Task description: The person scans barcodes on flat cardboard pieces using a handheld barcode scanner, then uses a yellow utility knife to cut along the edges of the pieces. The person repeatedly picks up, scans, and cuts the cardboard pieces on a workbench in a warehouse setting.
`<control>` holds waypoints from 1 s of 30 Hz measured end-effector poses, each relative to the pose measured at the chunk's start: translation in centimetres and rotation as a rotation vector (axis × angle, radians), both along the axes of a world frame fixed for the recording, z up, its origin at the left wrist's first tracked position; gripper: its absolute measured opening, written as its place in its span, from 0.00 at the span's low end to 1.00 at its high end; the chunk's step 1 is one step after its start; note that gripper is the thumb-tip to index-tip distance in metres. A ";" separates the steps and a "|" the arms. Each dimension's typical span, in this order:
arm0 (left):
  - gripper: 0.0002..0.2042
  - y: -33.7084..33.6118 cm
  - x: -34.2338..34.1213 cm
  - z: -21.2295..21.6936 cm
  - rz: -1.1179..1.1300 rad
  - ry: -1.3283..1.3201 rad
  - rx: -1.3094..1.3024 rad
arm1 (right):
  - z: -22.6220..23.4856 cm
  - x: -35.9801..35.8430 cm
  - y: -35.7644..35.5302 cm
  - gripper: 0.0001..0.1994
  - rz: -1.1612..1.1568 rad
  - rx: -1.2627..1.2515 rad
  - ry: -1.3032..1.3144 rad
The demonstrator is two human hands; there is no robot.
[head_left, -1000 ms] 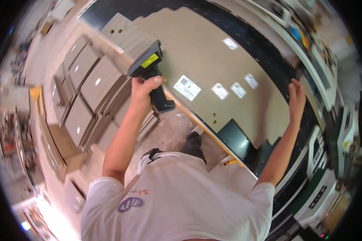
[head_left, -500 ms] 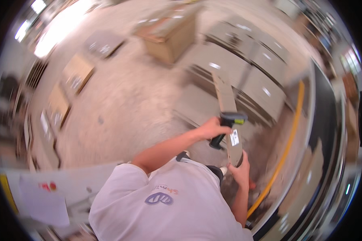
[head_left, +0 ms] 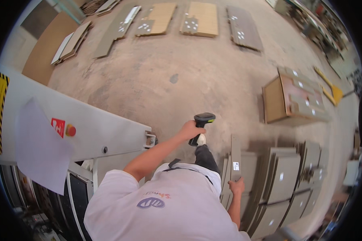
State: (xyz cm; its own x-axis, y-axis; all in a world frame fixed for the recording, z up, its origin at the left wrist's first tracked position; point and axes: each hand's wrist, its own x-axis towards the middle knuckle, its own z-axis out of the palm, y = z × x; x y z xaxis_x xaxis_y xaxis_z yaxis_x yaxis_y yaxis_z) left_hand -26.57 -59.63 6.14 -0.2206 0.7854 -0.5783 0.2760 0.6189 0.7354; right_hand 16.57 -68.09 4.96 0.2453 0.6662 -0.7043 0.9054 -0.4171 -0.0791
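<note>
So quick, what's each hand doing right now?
Left hand: closed on a scanner.
Right hand: gripping a narrow grey panel by its lower end.

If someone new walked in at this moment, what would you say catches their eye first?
Probably the black handheld scanner in the left hand, held out over the concrete floor. Next, the narrow grey panel with a small white label, gripped at its lower end by the right hand, beside stacks of grey boards. At the left, a red button stands out on a pale machine housing.
</note>
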 end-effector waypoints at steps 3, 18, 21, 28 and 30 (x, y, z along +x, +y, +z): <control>0.22 5.3 -9.4 1.3 0.143 0.171 -0.048 | -5.8 -5.7 12.0 0.42 0.125 -0.109 0.049; 0.24 -4.1 -47.4 -9.2 0.975 0.394 -0.535 | -11.8 -57.4 47.8 0.22 0.426 -0.022 0.199; 0.22 -2.6 -54.1 -7.8 0.954 0.408 -0.593 | -7.7 -65.5 49.5 0.22 0.308 -0.028 0.264; 0.22 4.8 -73.6 -8.0 0.999 0.384 -0.582 | -17.7 -76.4 53.3 0.21 0.243 -0.402 0.267; 0.22 7.2 -79.7 -8.3 1.013 0.367 -0.581 | -18.8 -82.1 55.2 0.18 0.190 -0.565 0.180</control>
State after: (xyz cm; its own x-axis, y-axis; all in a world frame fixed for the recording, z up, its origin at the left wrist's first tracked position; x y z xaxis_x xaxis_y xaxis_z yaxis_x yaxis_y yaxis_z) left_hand -106.32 -52.43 -2.16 -0.8057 -0.1908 -0.5608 -0.3888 0.8845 0.2577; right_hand -65.53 -12.92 -13.81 0.0033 0.1987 -0.9801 0.9609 -0.2719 -0.0519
